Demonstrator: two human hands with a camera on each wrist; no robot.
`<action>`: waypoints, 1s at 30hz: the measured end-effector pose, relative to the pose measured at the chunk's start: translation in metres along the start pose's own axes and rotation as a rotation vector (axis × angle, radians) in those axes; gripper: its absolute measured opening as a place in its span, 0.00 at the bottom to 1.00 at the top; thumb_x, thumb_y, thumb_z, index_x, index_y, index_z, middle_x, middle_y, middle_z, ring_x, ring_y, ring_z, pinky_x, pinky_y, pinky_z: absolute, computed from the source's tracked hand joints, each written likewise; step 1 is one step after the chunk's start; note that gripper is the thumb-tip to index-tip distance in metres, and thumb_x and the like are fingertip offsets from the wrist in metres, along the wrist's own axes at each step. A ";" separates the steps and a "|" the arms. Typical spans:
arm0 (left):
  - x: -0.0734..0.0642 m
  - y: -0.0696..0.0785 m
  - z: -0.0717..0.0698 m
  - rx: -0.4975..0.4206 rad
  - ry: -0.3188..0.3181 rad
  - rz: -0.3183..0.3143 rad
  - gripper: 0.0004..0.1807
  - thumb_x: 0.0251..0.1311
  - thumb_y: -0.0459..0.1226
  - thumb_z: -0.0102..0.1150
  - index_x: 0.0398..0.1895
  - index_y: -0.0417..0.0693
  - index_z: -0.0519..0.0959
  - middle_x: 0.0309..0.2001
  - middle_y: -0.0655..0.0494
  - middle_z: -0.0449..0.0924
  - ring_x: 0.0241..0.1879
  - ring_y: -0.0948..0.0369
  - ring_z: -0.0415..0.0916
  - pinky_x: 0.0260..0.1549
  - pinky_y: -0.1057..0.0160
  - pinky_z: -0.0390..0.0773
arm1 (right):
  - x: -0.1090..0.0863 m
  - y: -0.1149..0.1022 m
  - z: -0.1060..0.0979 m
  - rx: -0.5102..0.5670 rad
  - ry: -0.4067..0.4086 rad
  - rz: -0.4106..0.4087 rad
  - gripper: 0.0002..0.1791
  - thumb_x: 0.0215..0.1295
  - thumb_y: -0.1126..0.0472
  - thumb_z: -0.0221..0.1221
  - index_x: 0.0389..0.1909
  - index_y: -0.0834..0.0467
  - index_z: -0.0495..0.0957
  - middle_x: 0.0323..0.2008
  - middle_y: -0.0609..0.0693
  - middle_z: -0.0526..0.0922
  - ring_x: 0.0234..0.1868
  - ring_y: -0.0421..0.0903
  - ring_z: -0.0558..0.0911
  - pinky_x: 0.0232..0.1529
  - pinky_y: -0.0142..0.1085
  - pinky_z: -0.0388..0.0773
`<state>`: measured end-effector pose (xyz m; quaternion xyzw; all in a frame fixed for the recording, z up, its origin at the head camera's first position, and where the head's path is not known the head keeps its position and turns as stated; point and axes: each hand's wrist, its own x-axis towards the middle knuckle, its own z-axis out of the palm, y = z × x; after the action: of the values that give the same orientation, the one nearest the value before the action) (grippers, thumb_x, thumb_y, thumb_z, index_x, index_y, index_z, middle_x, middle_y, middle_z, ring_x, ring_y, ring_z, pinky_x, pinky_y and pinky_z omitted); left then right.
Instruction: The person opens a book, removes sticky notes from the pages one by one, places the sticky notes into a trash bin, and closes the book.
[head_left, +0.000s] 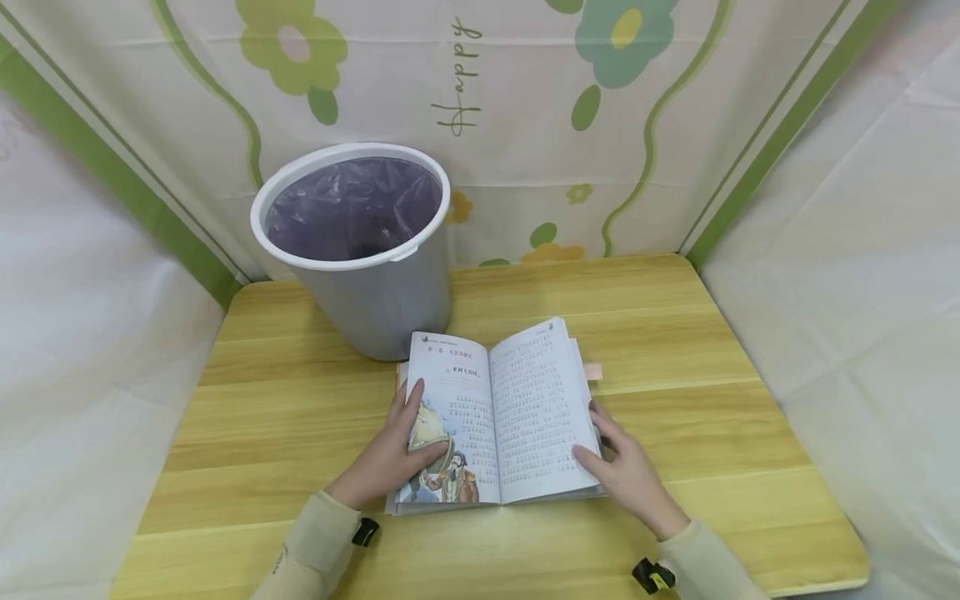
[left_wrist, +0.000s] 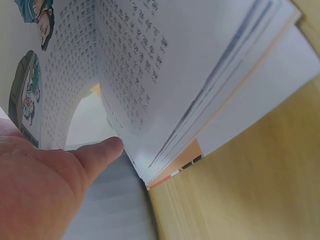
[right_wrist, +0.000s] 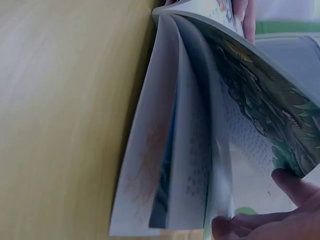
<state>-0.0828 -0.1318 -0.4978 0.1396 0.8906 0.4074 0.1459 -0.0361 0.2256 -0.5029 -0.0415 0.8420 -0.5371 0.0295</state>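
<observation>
An open book lies on the wooden table, printed text on both pages and a coloured drawing of a bearded figure and a globe at lower left. My left hand holds its left side, thumb over the page and another finger along the outer edge. On the opposite side, my right hand grips the right edge with the thumb on top. In the right wrist view, several pages hang fanned apart beside the right hand's fingers. The left wrist view shows the left thumb against the page edges.
A grey bin with a white rim and a purplish plastic liner stands behind the book, to its left. A pink tab sticks out at the book's right edge. Floral cloth hangs behind the wooden table.
</observation>
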 end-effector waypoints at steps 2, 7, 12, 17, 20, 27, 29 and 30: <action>0.000 0.000 0.000 0.000 -0.001 -0.004 0.57 0.62 0.58 0.62 0.81 0.55 0.35 0.78 0.37 0.26 0.75 0.40 0.36 0.66 0.36 0.53 | 0.000 0.003 -0.001 0.013 0.004 0.008 0.31 0.65 0.62 0.65 0.66 0.69 0.69 0.73 0.66 0.57 0.71 0.66 0.59 0.62 0.58 0.67; 0.000 -0.001 0.001 -0.003 -0.001 -0.008 0.56 0.62 0.58 0.61 0.81 0.56 0.35 0.78 0.37 0.26 0.75 0.39 0.38 0.66 0.36 0.54 | 0.002 0.009 -0.003 -0.004 0.027 0.027 0.34 0.63 0.60 0.67 0.67 0.67 0.68 0.72 0.63 0.62 0.64 0.63 0.71 0.59 0.55 0.73; 0.001 -0.002 0.001 -0.007 0.000 -0.008 0.56 0.62 0.58 0.62 0.81 0.57 0.35 0.78 0.37 0.26 0.74 0.38 0.40 0.65 0.35 0.55 | 0.003 0.011 -0.005 -0.027 0.054 0.042 0.37 0.61 0.58 0.69 0.70 0.61 0.67 0.66 0.61 0.70 0.58 0.59 0.76 0.58 0.50 0.75; 0.001 -0.001 0.001 -0.012 -0.001 -0.010 0.56 0.61 0.58 0.62 0.81 0.58 0.35 0.78 0.37 0.26 0.74 0.37 0.41 0.65 0.35 0.56 | 0.004 0.011 -0.006 0.046 0.073 0.057 0.43 0.57 0.64 0.71 0.73 0.59 0.63 0.60 0.58 0.72 0.50 0.53 0.79 0.48 0.35 0.80; 0.001 -0.001 0.001 -0.010 -0.002 -0.010 0.56 0.61 0.58 0.62 0.81 0.58 0.35 0.78 0.37 0.26 0.74 0.37 0.41 0.65 0.34 0.55 | 0.005 0.010 -0.006 0.099 0.087 0.083 0.42 0.58 0.68 0.70 0.73 0.62 0.63 0.56 0.59 0.74 0.46 0.51 0.78 0.43 0.28 0.79; 0.002 0.000 0.001 -0.010 -0.004 0.002 0.57 0.62 0.57 0.62 0.81 0.57 0.34 0.78 0.38 0.25 0.74 0.38 0.40 0.66 0.36 0.55 | 0.004 0.006 -0.002 0.271 0.091 0.160 0.38 0.61 0.66 0.67 0.72 0.62 0.64 0.53 0.63 0.78 0.50 0.44 0.80 0.50 0.27 0.77; 0.002 0.000 0.001 -0.012 -0.003 0.003 0.57 0.61 0.57 0.62 0.81 0.57 0.34 0.78 0.38 0.26 0.74 0.38 0.40 0.65 0.35 0.55 | 0.001 0.005 0.001 0.326 0.060 0.131 0.38 0.63 0.65 0.66 0.73 0.63 0.62 0.59 0.66 0.76 0.54 0.41 0.79 0.52 0.27 0.76; 0.002 -0.001 0.001 -0.012 -0.002 0.004 0.56 0.62 0.57 0.62 0.81 0.57 0.34 0.78 0.37 0.26 0.74 0.37 0.40 0.65 0.35 0.55 | 0.000 0.004 0.002 0.344 0.036 0.101 0.38 0.64 0.65 0.65 0.73 0.64 0.60 0.62 0.66 0.73 0.56 0.40 0.78 0.54 0.27 0.75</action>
<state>-0.0842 -0.1305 -0.4993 0.1410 0.8878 0.4127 0.1470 -0.0363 0.2250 -0.5074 0.0160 0.7389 -0.6719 0.0479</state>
